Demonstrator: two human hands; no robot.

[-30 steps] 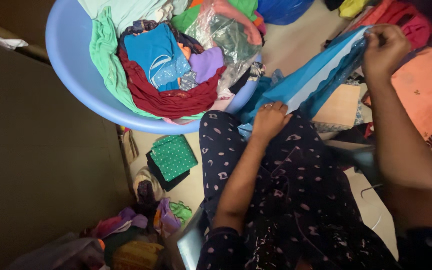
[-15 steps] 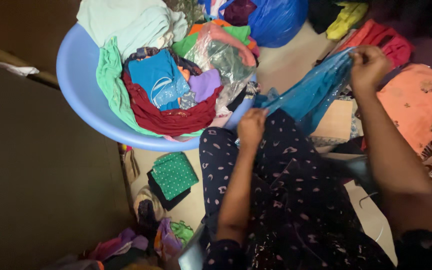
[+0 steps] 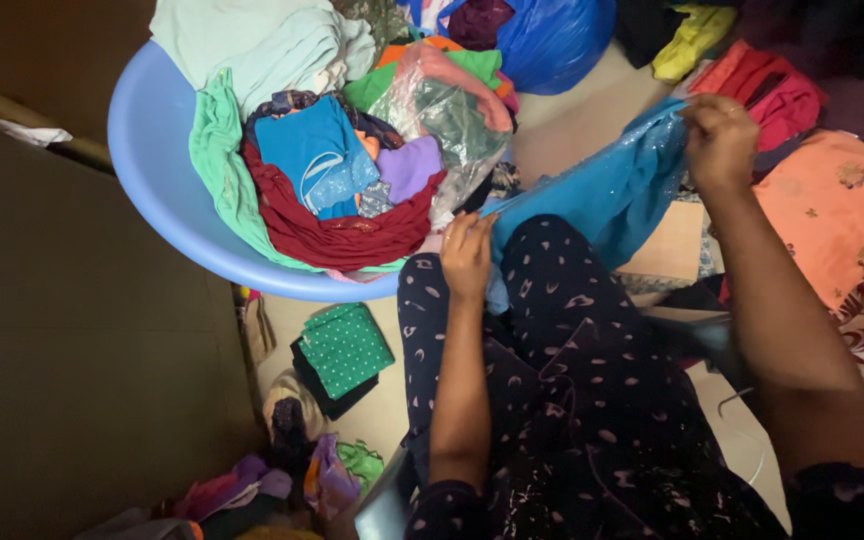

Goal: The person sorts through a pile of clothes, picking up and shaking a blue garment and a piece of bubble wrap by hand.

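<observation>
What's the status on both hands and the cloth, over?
Left hand pinching one end of the blue cloth, right hand gripping the other end. Cloth stretched over the lap. Light blue tub of clothes beside it, not blocking.

Two bags count as packages around me, and I see no labels, signs or screens. A clear plastic bag (image 3: 447, 125) lies on top of the clothes heap in my round blue tub (image 3: 152, 170), toward its right side. It is crinkled and shiny, stuffed with folded cloth that shows through as dark green, with pink and orange along its upper edge. Beyond the tub, at the top of my view, sits a blue plastic bag (image 3: 557, 40), rounded and glossy, its mouth open with dark maroon cloth showing inside. It rests on the pale floor, just beside the tub's far rim.
</observation>
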